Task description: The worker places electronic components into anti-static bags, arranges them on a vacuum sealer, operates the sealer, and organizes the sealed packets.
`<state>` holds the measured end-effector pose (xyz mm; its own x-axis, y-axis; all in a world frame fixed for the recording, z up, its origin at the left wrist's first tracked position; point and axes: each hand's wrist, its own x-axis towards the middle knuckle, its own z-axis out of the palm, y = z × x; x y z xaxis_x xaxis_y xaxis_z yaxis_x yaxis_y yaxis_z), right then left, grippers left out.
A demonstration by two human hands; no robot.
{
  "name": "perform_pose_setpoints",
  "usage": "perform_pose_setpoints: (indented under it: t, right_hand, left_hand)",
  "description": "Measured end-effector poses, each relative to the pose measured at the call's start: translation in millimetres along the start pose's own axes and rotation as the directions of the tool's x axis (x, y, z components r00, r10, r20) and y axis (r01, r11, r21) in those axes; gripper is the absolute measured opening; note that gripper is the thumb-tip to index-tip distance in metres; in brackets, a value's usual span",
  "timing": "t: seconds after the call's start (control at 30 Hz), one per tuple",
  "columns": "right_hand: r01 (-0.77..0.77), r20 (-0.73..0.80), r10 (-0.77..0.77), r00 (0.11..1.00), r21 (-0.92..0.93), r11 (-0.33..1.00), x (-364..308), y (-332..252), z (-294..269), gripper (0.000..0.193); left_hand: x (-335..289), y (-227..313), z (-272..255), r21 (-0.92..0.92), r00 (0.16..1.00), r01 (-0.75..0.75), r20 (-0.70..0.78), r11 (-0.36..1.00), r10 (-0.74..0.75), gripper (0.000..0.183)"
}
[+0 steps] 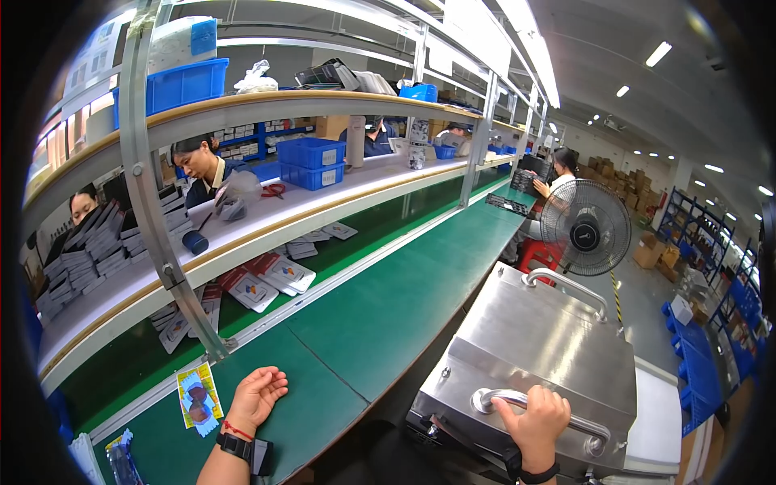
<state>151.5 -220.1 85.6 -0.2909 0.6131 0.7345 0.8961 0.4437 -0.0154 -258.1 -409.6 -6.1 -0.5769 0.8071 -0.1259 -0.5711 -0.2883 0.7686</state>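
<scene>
My right hand (540, 422) is wrapped round the near curved metal handle (584, 427) of a stainless steel machine (525, 356) at the right. The machine's lid lies flat, and a second handle (570, 293) is fixed at its far side. Over the green worktop (356, 323) my left hand (257, 398) is loosely curled, palm turned inward, with nothing visible in it. Left of that hand lies a yellow and blue printed packet (199, 399) with dark round shapes on it. A dark flat object (262, 457) shows beside my left wrist, partly hidden.
A metal-framed shelf (323, 190) runs along the worktop's left, carrying blue bins (310, 153) and stacked grey boxes (93, 242). White and red flat packs (267, 279) lie beneath it. Beyond the machine stands a fan (585, 230). Several people work across and farther along the line.
</scene>
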Motion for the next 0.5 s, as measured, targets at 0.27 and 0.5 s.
perform_pose_setpoints:
  t: [0.27, 0.5]
  right_hand:
    - [0.018, -0.017, -0.017, 1.000, 0.001, 1.000, 0.2, -0.3, 1.1, 0.057]
    - [0.017, -0.015, -0.017, 1.000, -0.013, 1.000, 0.8, -1.1, -0.8, 0.056]
  left_hand:
    - [-0.3, 0.6, 0.9, -0.009, 1.000, 0.004, 0.004, 1.000, -0.004, 0.014]
    - [-0.2, 0.1, 0.4, -0.010, 1.000, 0.001, 0.005, 1.000, -0.001, 0.014]
